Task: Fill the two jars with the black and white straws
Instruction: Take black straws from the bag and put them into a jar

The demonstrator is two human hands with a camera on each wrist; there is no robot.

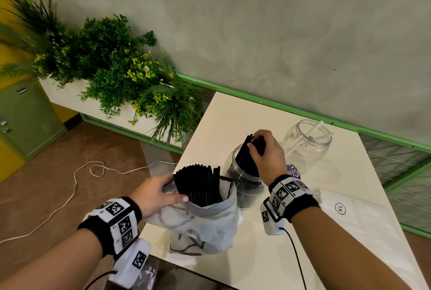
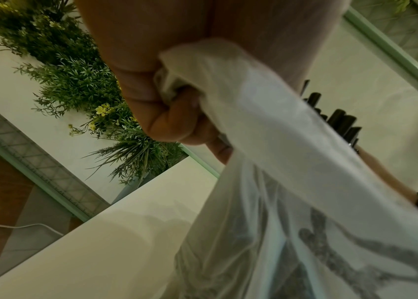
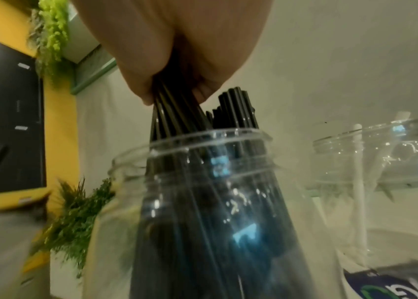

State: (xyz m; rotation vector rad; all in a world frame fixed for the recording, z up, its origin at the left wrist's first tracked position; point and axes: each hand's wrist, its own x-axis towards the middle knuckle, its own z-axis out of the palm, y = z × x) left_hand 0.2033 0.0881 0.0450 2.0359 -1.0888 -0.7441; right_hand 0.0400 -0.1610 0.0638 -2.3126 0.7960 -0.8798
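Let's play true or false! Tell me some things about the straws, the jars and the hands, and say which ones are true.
1. The right hand grips a bunch of black straws in the near jar. True.
2. The far jar is packed with black straws. False: only a couple of white straws show in it.
3. The left hand holds the plastic bag. True.
4. The bag is empty. False: black straws stick out of it.
5. Both jars have lids on. False: both are open.
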